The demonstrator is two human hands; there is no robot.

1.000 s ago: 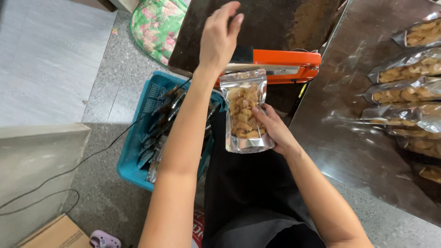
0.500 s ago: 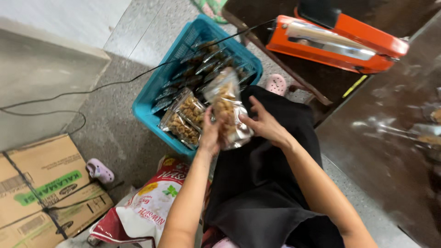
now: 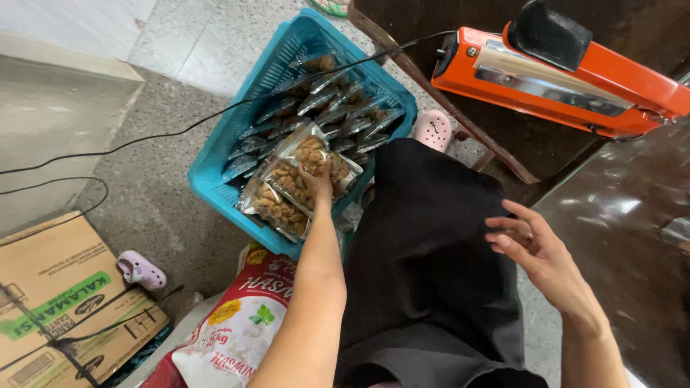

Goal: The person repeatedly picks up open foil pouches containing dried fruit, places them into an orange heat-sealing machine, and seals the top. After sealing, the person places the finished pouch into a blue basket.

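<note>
My left hand (image 3: pixel 317 183) reaches down into a blue plastic basket (image 3: pixel 233 136) on the floor and grips a clear sealed packet of brown snacks (image 3: pixel 310 152), resting on other filled packets (image 3: pixel 277 205) stacked there. Several more packets stand on edge further back in the basket. My right hand (image 3: pixel 530 244) hovers empty above my lap, fingers spread, over the black apron (image 3: pixel 431 266). An orange heat sealer (image 3: pixel 568 75) sits on the dark table at the upper right.
A black cord (image 3: pixel 215 115) runs across the basket to the sealer. Cardboard boxes (image 3: pixel 57 302) lie at lower left beside a small lilac shoe (image 3: pixel 140 269). A printed sack (image 3: pixel 237 330) lies by my knee. A pink sandal (image 3: pixel 433 131) sits near the table leg.
The packet left the sealer and went down to the basket. My right hand has let go of it and drawn back over my lap; my left hand lowers it onto the stack.
</note>
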